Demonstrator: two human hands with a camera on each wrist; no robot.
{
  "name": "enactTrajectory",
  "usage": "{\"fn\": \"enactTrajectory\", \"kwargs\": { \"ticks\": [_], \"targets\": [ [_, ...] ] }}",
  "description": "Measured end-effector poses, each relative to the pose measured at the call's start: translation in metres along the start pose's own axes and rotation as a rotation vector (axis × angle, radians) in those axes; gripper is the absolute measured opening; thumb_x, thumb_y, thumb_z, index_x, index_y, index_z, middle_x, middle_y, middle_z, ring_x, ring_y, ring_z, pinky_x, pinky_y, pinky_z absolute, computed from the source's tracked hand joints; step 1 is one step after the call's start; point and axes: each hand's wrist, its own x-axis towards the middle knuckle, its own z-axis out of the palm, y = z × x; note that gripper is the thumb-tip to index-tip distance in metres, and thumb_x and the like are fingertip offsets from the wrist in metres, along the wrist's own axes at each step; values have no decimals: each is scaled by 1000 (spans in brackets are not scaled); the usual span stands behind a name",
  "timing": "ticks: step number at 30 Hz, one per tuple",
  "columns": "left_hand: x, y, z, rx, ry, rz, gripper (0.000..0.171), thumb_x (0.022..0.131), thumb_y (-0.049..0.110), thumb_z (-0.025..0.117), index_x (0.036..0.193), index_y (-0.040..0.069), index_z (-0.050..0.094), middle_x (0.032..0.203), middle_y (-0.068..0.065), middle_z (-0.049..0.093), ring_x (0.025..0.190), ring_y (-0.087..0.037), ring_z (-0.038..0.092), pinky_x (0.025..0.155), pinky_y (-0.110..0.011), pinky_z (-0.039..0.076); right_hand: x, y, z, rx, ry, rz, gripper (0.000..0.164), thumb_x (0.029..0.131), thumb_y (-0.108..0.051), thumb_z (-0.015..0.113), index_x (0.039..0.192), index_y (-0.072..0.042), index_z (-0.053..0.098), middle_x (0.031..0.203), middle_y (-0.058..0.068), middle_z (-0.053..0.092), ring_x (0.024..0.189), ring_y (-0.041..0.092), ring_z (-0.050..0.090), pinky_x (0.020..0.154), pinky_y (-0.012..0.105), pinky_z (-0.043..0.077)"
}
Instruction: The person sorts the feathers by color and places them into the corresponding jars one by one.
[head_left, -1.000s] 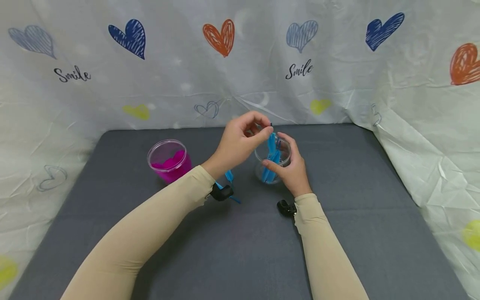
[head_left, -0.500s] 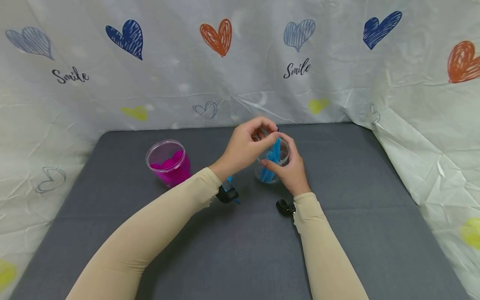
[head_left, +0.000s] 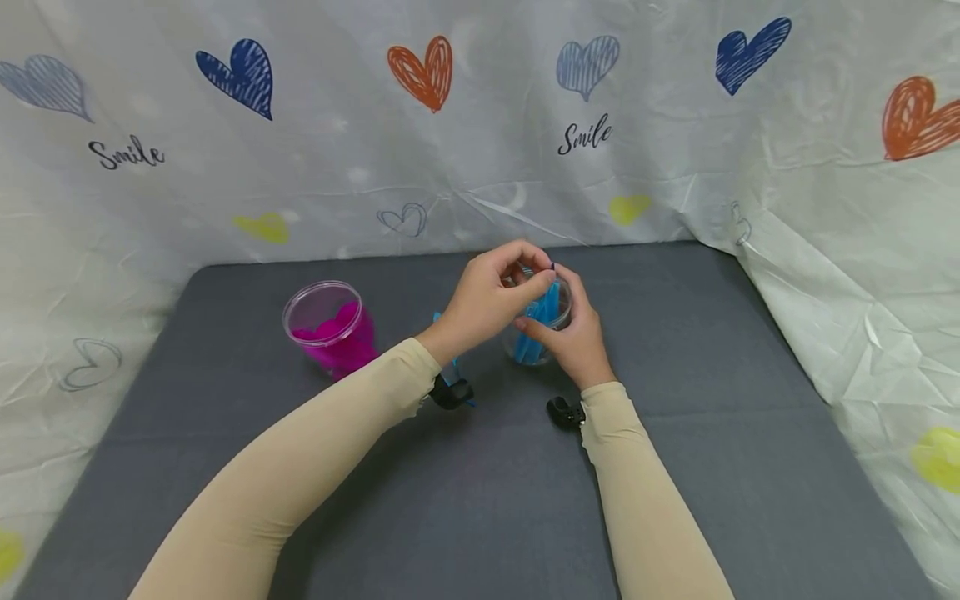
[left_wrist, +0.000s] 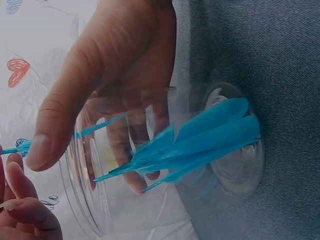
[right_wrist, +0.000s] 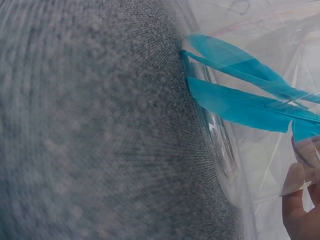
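A clear plastic jar (head_left: 532,357) stands upright on the table, with several blue feathers (left_wrist: 200,137) inside, quill ends toward the mouth. My right hand (head_left: 579,337) grips the jar near its rim, thumb on the near side and fingers round the far side. Above the mouth, my left hand (head_left: 487,296) pinches another blue feather (left_wrist: 20,148) by its quill end between thumb and fingers. The lower part of that feather shows through the jar wall in the left wrist view. In the right wrist view, feather tips reach the jar's base.
To the left stands a second clear jar (head_left: 322,292) holding magenta pieces (head_left: 343,342). Loose blue feathers (head_left: 454,368) lie on the grey cloth, partly hidden by the left wrist. A white cloth (head_left: 495,150) printed with hearts hangs behind the table.
My left hand has moved slightly right and down, lowering the pinched feather into the jar. My right hand keeps its grip on the jar. The head view has shifted a little.
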Motion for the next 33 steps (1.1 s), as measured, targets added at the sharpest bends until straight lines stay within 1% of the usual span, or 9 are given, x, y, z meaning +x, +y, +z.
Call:
{"fn": "enactTrajectory", "kwargs": {
  "ticks": [6,9,14,18,20,24,26,29,33],
  "targets": [
    [-3,-2,-3,30,6,-27,24,108,35,69,123,17,74,104,6,71,80,-17,63,60,-38,55,2,-1,2,14,-1,-36,84,89,-50,87,159,-52,40,158,-12,55,145,15,51,119,58,47],
    [-4,-2,-4,49,9,-40,26,108,35,68,125,16,73,104,6,71,78,-17,63,61,-39,56,2,-1,3,10,-2,-49,83,90,-50,87,158,-52,40,156,-12,57,142,15,53,117,57,49],
    [-6,-4,-5,68,7,-37,27,108,34,68,127,15,73,107,5,72,76,-17,62,60,-39,55,2,0,2,13,-5,-48,83,91,-48,87,160,-48,40,157,-7,56,144,20,52,117,60,48],
    [-9,-6,-9,92,27,-29,26,108,34,68,125,16,73,110,5,73,79,-17,62,61,-35,52,2,1,2,11,-3,-39,85,90,-51,87,161,-45,40,157,-4,58,146,24,53,113,60,51],
    [-12,-6,-13,108,43,-30,24,107,35,69,124,18,73,109,6,73,81,-16,62,62,-34,49,3,0,4,13,-4,-39,86,89,-54,87,161,-46,40,157,-2,58,147,27,53,113,61,50],
    [-21,-6,-26,125,57,-33,22,107,36,69,123,21,73,104,7,72,78,-18,60,60,-34,47,2,-1,6,11,-6,-39,87,88,-58,86,161,-47,40,156,1,59,145,24,54,114,60,50],
    [-26,-7,-32,140,52,-30,21,107,36,70,123,23,73,102,7,71,76,-18,59,59,-34,47,2,-2,6,13,-5,-43,87,88,-58,86,161,-48,39,157,4,59,143,24,55,112,60,52],
    [-33,-9,-41,171,35,-11,19,106,34,71,121,22,73,102,8,71,76,-17,59,60,-33,49,2,-2,5,13,-2,-48,87,88,-56,87,161,-48,39,157,6,58,143,21,56,111,58,53],
    [-45,-16,-52,222,9,-4,14,105,30,72,117,23,73,103,9,71,77,-15,60,62,-31,51,1,-1,4,12,0,-52,88,89,-52,87,162,-43,39,158,8,58,144,17,55,116,58,49]
  ]
}}
